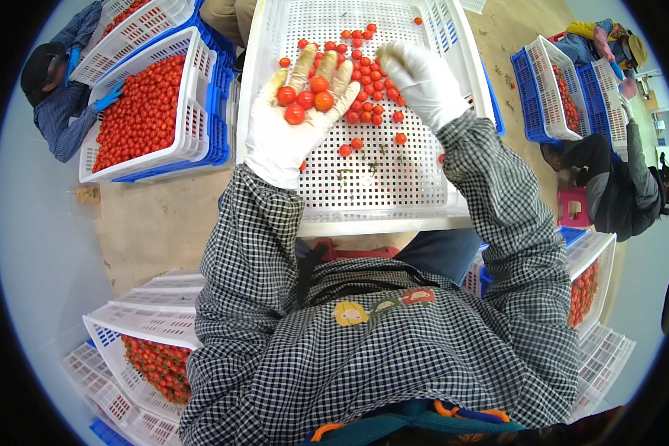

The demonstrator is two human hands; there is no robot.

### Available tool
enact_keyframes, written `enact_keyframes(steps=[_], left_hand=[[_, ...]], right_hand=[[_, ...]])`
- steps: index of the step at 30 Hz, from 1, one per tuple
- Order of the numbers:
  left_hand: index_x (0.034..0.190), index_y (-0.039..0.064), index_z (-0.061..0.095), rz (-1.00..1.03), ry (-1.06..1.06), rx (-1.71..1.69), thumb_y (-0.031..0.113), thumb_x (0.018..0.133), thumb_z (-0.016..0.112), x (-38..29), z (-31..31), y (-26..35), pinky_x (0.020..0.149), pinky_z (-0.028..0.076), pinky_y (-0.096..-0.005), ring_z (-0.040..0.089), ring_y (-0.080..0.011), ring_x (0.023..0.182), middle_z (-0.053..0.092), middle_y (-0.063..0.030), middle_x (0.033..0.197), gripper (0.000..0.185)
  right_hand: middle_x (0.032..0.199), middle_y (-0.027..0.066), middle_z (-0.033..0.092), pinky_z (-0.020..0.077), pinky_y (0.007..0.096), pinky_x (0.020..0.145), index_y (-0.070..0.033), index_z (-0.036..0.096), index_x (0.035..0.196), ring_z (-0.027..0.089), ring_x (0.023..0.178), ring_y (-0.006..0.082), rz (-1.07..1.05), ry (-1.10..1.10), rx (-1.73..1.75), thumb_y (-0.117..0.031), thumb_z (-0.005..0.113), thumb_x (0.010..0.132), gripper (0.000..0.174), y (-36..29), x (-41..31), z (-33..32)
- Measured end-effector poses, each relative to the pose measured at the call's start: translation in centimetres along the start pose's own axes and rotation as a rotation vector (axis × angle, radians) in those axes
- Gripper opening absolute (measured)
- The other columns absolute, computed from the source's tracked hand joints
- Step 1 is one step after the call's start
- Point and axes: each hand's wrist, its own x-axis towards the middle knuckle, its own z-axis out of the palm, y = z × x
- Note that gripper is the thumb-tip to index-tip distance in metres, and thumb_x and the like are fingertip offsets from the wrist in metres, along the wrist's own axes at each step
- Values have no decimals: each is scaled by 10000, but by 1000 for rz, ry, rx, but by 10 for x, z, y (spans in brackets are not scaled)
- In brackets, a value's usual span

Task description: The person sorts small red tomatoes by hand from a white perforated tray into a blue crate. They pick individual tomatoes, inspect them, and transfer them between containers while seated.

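Note:
My left hand (298, 125), in a white glove with stained fingertips, lies palm up over the left side of a white perforated plastic crate (368, 192). Several red cherry tomatoes (305, 100) rest in its palm and on its fingers. My right hand (423, 83), gloved the same way, is curled above the crate's right half, beside a cluster of loose cherry tomatoes (366, 75). Its bent fingers hide whatever may be between them. A few tomatoes (357, 144) and small green stem bits (373, 167) are scattered nearer to me on the crate floor.
At the left, a person's blue-gloved hand (110, 97) touches tomatoes in a stacked white crate (196, 120). Another tomato crate (139, 323) stands low on my left, and one (610, 256) on my right. People sit by crates (535, 61) at far right.

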Motion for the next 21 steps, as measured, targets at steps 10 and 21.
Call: enact_keyframes(steps=[10, 21], left_hand=[[1382, 36, 449, 166, -2, -130, 282, 1032, 334, -6, -4, 17, 1136, 298, -552, 409, -355, 1343, 468, -170, 1413, 443], [1201, 9, 579, 260, 181, -167, 216, 986, 436, -4, -6, 21, 925, 477, -402, 563, -279, 1115, 591, -135, 1201, 330]], right_hand=[[972, 111, 578, 548, 369, 775, -90, 562, 983, 613, 953, 281, -178, -496, -637, -130, 549, 881, 110, 73, -28, 96], [957, 43, 655, 556, 275, 789, -86, 590, 1067, 645, 896, 136, 642, -410, 962, -71, 706, 854, 243, 100, -10, 70]])
